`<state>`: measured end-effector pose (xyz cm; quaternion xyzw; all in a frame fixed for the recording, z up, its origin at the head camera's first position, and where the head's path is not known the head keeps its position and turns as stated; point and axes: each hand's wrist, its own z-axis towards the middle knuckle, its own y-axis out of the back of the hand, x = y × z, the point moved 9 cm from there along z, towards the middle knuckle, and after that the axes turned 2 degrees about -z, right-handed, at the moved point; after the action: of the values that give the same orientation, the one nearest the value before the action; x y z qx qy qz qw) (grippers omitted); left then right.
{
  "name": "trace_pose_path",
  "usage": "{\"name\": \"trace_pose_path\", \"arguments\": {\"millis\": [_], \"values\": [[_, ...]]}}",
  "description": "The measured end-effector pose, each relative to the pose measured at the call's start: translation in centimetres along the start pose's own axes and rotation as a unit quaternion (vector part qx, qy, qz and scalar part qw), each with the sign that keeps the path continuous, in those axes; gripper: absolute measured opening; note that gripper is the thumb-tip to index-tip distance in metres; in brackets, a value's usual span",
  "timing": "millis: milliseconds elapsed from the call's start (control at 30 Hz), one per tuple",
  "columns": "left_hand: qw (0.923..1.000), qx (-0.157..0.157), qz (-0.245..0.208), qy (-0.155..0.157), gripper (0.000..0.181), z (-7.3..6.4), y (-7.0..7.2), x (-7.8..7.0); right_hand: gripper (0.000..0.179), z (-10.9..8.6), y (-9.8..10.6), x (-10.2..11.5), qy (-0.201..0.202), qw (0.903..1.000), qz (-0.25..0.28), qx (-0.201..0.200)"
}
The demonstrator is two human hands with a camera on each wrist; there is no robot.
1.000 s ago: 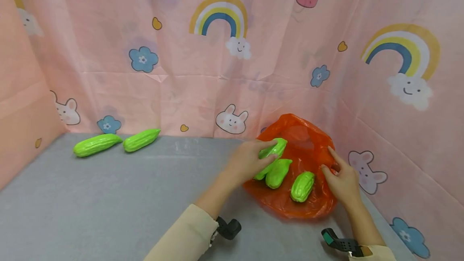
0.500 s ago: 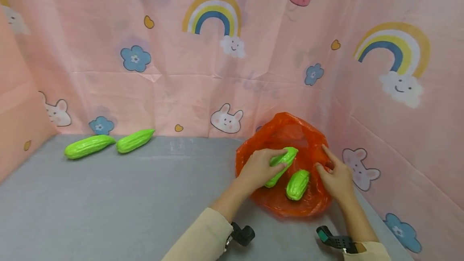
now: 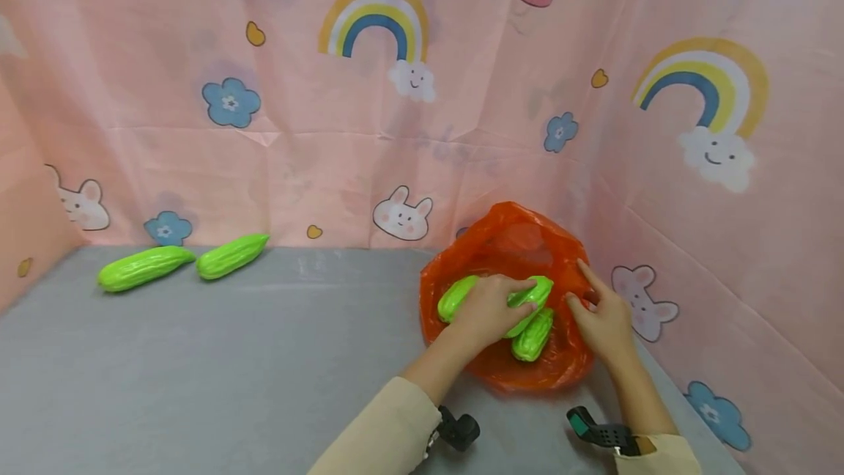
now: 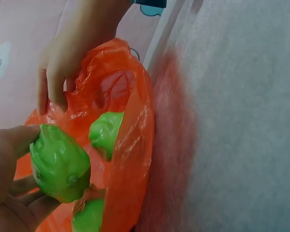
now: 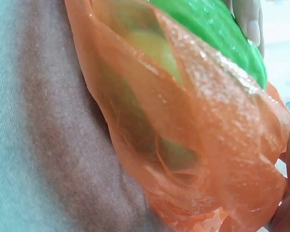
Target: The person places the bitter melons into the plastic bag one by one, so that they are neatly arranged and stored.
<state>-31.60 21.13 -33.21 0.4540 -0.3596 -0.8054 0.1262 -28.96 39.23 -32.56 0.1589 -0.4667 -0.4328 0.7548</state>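
An orange-red plastic bag (image 3: 508, 215) stands with its mouth spread at the right of the table. My left hand (image 3: 488, 310) reaches into its mouth, thumb and fingers gripping a bright green ridged gourd (image 3: 535, 295). In the left wrist view the held gourd (image 4: 60, 162) shows its bumpy end. Two more green gourds lie in the bag, one at the left (image 3: 457, 299) and one under the held gourd (image 3: 532, 336). My right hand (image 3: 605, 321) pinches the bag's right rim, with thumb and fingers on the plastic. Part of the left gourd is hidden behind my left hand.
Two green gourds lie at the back left of the grey table (image 3: 264, 358), one longer (image 3: 145, 268) and one beside it (image 3: 232, 256). A pink printed curtain (image 3: 316, 167) hangs behind the table and along both sides. Each wrist wears a black camera mount.
My left hand has carried the gourd rightward, deeper over the bag, uncovering a gourd at the bag's left. My right hand keeps its pinch on the rim. The whole view has shifted slightly.
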Motion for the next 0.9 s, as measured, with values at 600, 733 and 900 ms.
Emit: {"name": "trace_pose_path", "arguments": {"millis": [600,733,900], "values": [[0.9993,0.011,0.014,0.033,0.038,0.07,-0.82,-0.06,0.056,0.0,-0.18,0.02,0.009,0.9998,0.017,-0.003],[0.9991,0.005,0.016,0.038,0.036,0.03,-0.73,0.22,0.056,0.0,-0.21,-0.01,0.005,0.9999,0.014,0.001],[0.9987,-0.008,0.024,0.045,0.031,-0.05,-0.5,0.57,0.056,0.0,-0.23,-0.06,0.0,1.0,0.006,0.008]]}}
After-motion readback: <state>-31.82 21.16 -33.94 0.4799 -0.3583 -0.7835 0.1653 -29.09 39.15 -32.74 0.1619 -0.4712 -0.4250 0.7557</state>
